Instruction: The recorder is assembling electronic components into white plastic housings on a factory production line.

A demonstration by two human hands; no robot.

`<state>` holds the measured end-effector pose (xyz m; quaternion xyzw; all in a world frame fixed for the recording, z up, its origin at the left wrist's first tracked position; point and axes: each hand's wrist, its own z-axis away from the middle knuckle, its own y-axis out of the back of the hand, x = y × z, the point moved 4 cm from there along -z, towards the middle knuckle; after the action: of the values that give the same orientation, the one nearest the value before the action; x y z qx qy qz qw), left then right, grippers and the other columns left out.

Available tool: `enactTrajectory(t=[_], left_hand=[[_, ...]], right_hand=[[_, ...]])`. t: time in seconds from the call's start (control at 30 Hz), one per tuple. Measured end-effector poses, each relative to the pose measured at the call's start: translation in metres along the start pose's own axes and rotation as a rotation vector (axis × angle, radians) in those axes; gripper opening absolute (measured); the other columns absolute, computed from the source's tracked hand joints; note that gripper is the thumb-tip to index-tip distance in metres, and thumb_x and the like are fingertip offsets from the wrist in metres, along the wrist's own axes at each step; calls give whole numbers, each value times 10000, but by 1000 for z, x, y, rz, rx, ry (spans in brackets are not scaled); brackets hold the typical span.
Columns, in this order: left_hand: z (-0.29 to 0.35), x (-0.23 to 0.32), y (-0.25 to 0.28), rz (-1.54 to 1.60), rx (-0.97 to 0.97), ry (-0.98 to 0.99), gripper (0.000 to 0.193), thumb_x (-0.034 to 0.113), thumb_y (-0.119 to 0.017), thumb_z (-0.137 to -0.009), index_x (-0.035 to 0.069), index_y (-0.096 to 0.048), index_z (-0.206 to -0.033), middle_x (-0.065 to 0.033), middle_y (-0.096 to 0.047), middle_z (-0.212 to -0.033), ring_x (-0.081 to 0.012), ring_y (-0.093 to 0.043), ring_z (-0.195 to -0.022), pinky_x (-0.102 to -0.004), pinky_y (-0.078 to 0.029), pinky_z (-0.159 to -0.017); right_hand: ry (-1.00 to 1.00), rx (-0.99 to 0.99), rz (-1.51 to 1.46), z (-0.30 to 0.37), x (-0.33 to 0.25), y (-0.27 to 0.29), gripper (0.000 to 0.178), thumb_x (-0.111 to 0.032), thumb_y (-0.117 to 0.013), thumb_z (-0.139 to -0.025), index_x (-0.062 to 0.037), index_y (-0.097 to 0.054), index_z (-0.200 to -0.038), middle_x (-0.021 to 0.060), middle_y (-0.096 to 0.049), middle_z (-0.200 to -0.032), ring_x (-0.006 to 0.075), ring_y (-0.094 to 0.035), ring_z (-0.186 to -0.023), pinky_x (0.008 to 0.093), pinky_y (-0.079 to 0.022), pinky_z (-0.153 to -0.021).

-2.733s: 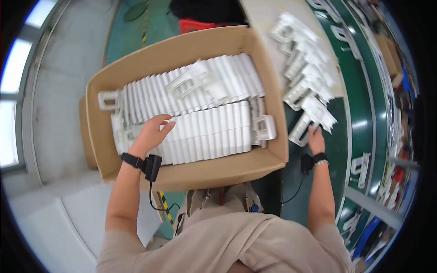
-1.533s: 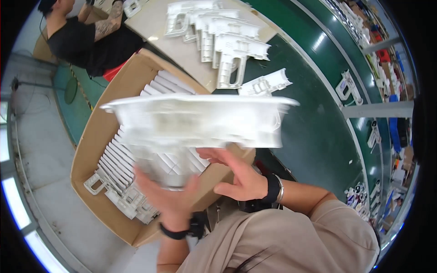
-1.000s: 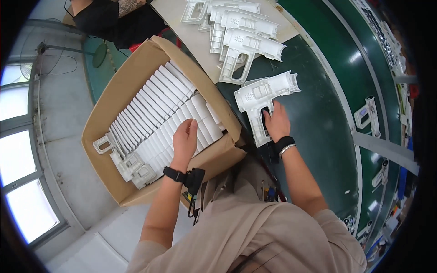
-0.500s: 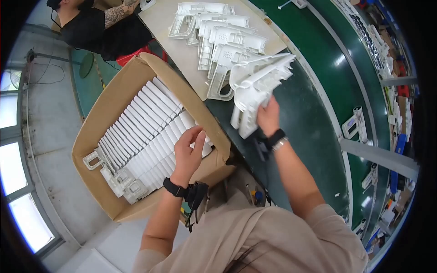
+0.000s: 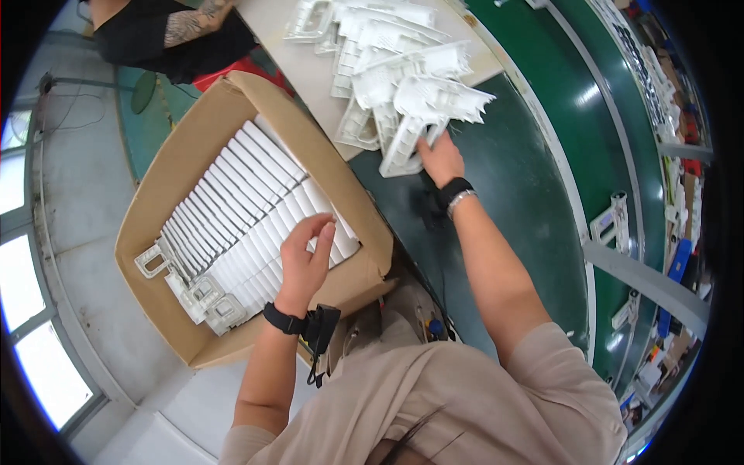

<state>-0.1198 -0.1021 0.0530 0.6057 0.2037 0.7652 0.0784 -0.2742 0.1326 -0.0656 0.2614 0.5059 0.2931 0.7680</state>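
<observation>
My right hand [image 5: 443, 160] grips the handle end of a white plastic housing shell [image 5: 434, 99], shaped like a pistol grip with a loop handle. The shell lies against the near end of a heap of similar white shells [image 5: 387, 39], which overlap one another on the table. My left hand [image 5: 304, 260] hovers over the near side of a cardboard box [image 5: 364, 198]; its fingers are loosely curled, thumb a little apart, and nothing shows in them. Inside the box stand tight rows of white shells [image 5: 248, 182], with a few paler ones [image 5: 221, 306] at the lower left.
The pale board [image 5: 271, 27] under the heap rests on a dark green table [image 5: 496, 209]. To the right runs a green conveyor [image 5: 558, 77] with a white housing [image 5: 610, 221] on it, crossed by a grey bar [image 5: 651, 279]. Another person's arm [image 5: 194, 25] is at the upper left.
My right hand has carried the shell up and left from above the green table onto the near end of the heap. My left hand has shifted slightly left.
</observation>
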Motion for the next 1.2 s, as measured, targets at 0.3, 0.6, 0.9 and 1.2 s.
enactTrajectory(t=[0.3, 0.6, 0.9, 1.2], left_hand=[[47, -27, 26, -106, -6, 15, 220, 184, -584, -873, 20, -608, -1017, -128, -632, -890, -272, -614, -819, -350, -484, -736], [102, -64, 103, -264, 99, 56, 250, 243, -546, -895, 26, -592, -1010, -137, -619, -920, -288, -612, -823, -365, -484, -728], [183, -146, 236, -288, 138, 244, 324, 286, -533, -885, 10, -595, -1043, -181, -593, -1107, -328, -556, -1033, -373, -437, -916], [220, -226, 421, -339, 393, 405, 361, 298, -595, -840, -10, -612, -1027, -203, -632, -981, -377, -596, -902, -400, -482, -786]], right_hand=[[185, 23, 114, -4, 90, 21, 673, -233, -676, -767, 13, -364, -1310, 277, -505, -1225, 394, -507, -1124, 412, -402, -944], [46, -355, -516, -2, 79, -13, 551, -125, -673, -807, -91, -369, -1265, 28, -545, -759, 64, -423, -472, 205, -313, -373], [372, 272, -99, 34, 90, 53, 378, -184, -576, -905, 70, -483, -1169, 171, -575, -1061, 239, -548, -991, 323, -420, -919], [665, 59, -173, 268, -236, 17, 235, -124, -549, -904, 20, -560, -1090, 58, -593, -938, 92, -545, -810, 222, -447, -718]])
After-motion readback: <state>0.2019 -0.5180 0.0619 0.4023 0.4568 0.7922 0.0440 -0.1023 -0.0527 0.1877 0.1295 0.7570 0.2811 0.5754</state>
